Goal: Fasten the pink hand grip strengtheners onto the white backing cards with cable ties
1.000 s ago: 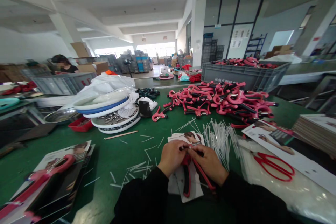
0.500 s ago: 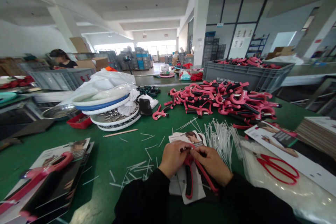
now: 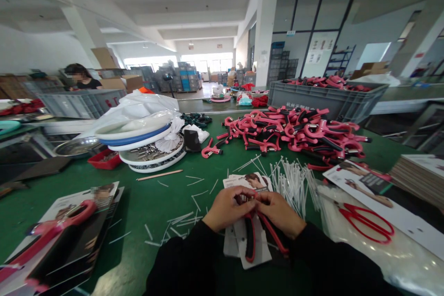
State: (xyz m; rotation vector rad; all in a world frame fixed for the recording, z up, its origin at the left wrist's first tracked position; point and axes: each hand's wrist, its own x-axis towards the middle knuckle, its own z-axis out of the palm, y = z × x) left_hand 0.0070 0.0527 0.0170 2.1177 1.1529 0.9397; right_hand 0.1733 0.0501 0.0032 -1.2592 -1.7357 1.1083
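Note:
Both of my hands meet over the top of a red and black hand grip [image 3: 250, 240], whose two handles spread toward me. My left hand [image 3: 229, 208] is closed round its upper left part, with a bit of metal spring showing between the fingers. With thumb and fingers pinched together, my right hand [image 3: 280, 212] touches the upper right part, against my left fingertips. Under the grip lie printed cards [image 3: 236, 240] with a picture of a person at the top. Whether the fingertips also hold a thin tie is hidden.
White cable ties [image 3: 289, 185] lie right of the cards, beside a plastic bag with red scissors [image 3: 367, 223]. Behind is a pile of red grips [image 3: 294, 132]. Carded grips [image 3: 58, 236] lie left; a grey crate [image 3: 322, 101] stands behind.
My left hand has shifted slightly left and turned, its thumb now against the right fingertips. My right hand has moved a little, while the grip and cards stay almost in place.

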